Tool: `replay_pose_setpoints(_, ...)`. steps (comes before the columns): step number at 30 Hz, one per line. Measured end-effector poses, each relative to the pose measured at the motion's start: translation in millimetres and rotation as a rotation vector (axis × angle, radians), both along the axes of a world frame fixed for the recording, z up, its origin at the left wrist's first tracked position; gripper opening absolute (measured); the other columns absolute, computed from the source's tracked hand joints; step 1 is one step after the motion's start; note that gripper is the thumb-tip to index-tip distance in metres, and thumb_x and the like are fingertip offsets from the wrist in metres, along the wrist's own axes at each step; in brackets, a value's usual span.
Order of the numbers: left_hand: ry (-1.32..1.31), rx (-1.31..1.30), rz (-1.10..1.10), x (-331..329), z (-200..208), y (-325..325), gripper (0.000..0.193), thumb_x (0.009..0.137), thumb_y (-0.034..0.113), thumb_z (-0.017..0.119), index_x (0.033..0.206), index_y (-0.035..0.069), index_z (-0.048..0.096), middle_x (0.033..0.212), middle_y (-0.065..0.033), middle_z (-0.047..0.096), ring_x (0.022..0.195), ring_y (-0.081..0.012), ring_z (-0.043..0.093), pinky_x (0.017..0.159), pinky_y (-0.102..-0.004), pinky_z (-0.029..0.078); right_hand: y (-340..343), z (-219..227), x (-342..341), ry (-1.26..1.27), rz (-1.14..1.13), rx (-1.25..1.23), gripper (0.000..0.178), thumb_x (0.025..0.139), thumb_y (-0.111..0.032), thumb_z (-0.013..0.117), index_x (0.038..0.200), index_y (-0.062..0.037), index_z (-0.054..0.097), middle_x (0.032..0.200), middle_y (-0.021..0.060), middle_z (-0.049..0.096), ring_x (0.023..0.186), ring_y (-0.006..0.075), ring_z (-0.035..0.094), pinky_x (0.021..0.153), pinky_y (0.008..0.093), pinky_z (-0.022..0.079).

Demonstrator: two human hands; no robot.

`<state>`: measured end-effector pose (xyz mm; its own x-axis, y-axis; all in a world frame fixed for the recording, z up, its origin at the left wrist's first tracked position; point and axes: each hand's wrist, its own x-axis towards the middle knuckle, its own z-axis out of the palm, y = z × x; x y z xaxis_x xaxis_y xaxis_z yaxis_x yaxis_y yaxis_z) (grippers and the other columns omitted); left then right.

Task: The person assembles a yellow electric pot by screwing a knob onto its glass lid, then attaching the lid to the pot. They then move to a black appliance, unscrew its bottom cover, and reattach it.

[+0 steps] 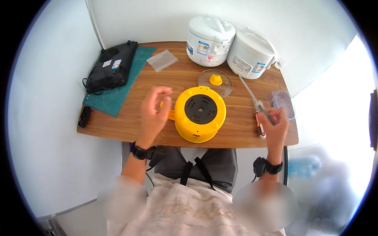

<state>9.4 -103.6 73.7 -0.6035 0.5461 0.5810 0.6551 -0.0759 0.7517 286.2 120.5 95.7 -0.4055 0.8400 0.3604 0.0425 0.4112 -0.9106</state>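
Note:
A yellow electric pot (182, 128) lies upside down on the table, its black vented base plate (201, 109) facing up. My left hand (156, 108) hovers by the pot's handle, thumb and fingers apart and nothing seen in them; touch with the handle cannot be made out. To the right of the pot, my right hand (277, 125) is closed on a long-shafted screwdriver (249, 91), its shaft pointing away and to the left. Beneath it lies a red and white screwdriver (260, 128). Behind the pot rests a glass lid (225, 87) with a yellow knob.
Two white rice cookers (201, 33) (252, 45) stand at the back. On the left, a black appliance (114, 65) with a cord sits on a green cutting mat (108, 105), near a coiled black cable (84, 117). A clear bag (162, 60) lies behind; a transparent dish (285, 103) sits at right.

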Motion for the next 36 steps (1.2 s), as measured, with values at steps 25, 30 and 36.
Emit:
replay_pose_setpoints(25,0.194,-0.347,0.207,-18,-58,-14,0.020,0.099,0.015,0.065,0.112,0.006,0.053,0.086,-0.0209,0.068,0.078,-0.0417,0.068,0.062,-0.0432,0.053,-5,-126,-6,-0.543,-0.193,0.484,0.019,0.089,-0.004,0.065,0.101,-0.0033,0.050,0.109,0.0171,0.052,0.097,0.0418,0.057,0.078,0.0500,0.049)
replay_pose_setpoints(30,0.205,-0.265,0.256,-15,-48,-19,0.017,0.099,0.013,0.066,0.110,0.006,0.055,0.086,-0.0191,0.069,0.077,-0.0388,0.069,0.063,-0.0408,0.054,-11,-119,-7,-0.546,-0.180,0.413,0.023,0.085,-0.002,0.068,0.101,-0.0033,0.050,0.109,0.0181,0.054,0.104,0.0434,0.055,0.086,0.0507,0.046)
replay_pose_setpoints(36,0.158,-0.249,0.253,-12,-41,-32,0.017,0.098,0.013,0.067,0.110,0.007,0.057,0.085,-0.0158,0.069,0.074,-0.0325,0.070,0.063,-0.0360,0.055,-19,-111,-9,-0.556,-0.191,0.543,0.028,0.084,-0.002,0.068,0.108,-0.0036,0.052,0.128,0.0193,0.052,0.117,0.0426,0.055,0.091,0.0480,0.051)
